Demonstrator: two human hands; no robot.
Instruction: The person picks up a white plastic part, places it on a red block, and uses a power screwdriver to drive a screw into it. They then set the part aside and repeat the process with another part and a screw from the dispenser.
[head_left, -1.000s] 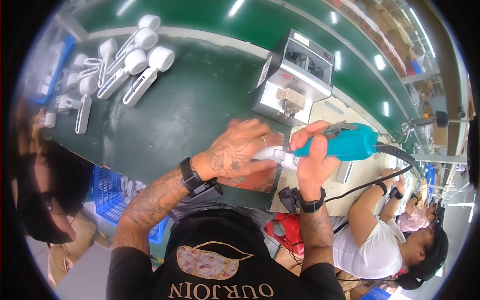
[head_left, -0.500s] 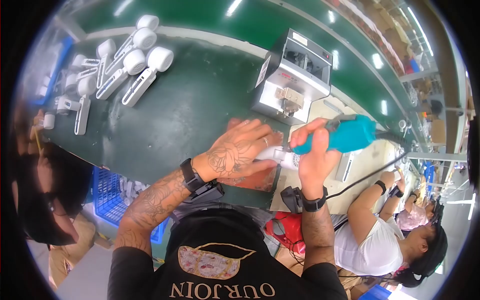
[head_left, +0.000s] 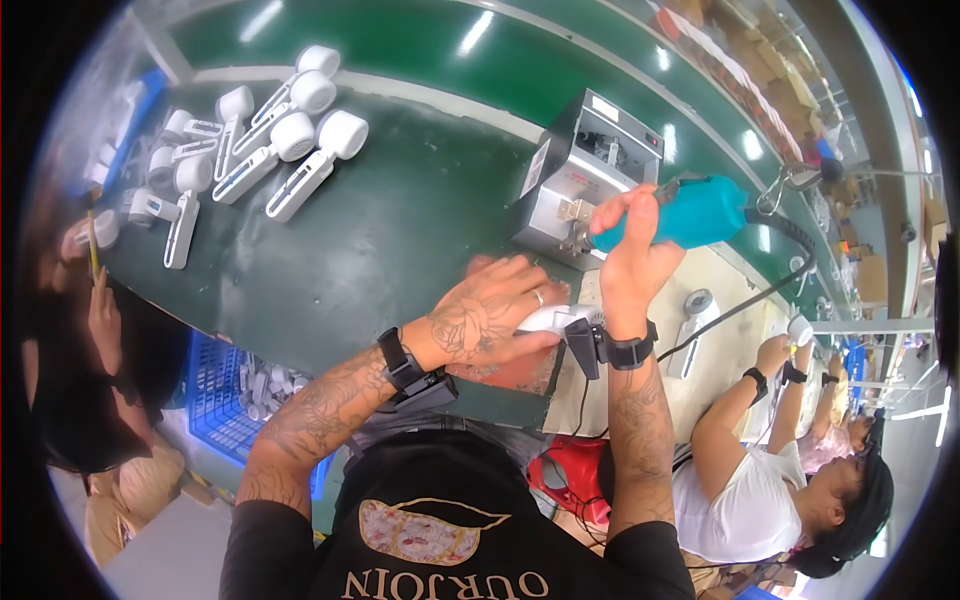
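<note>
My left hand (head_left: 490,308) is closed round a white plastic handheld fan (head_left: 548,318), held low over a reddish patch on the green bench. The fan's far end is partly hidden behind my right wrist. My right hand (head_left: 636,258) grips a teal electric screwdriver (head_left: 700,212) lying almost level, its cord trailing right. Its nose end is at the brass-coloured front outlet of a grey box-shaped screw feeder (head_left: 590,170); whether they touch I cannot tell. Several white fans (head_left: 300,180) lie in a group at the far left of the bench.
Another white fan (head_left: 690,332) lies on the pale board at right, near the screwdriver's cord (head_left: 745,310). A blue basket (head_left: 215,395) of small parts stands below the bench at left. Co-workers sit at both sides; one in white (head_left: 740,500) handles a white part.
My right hand has lifted the screwdriver away from the fan, up to the front of the screw feeder. My left hand keeps the fan in nearly the same place.
</note>
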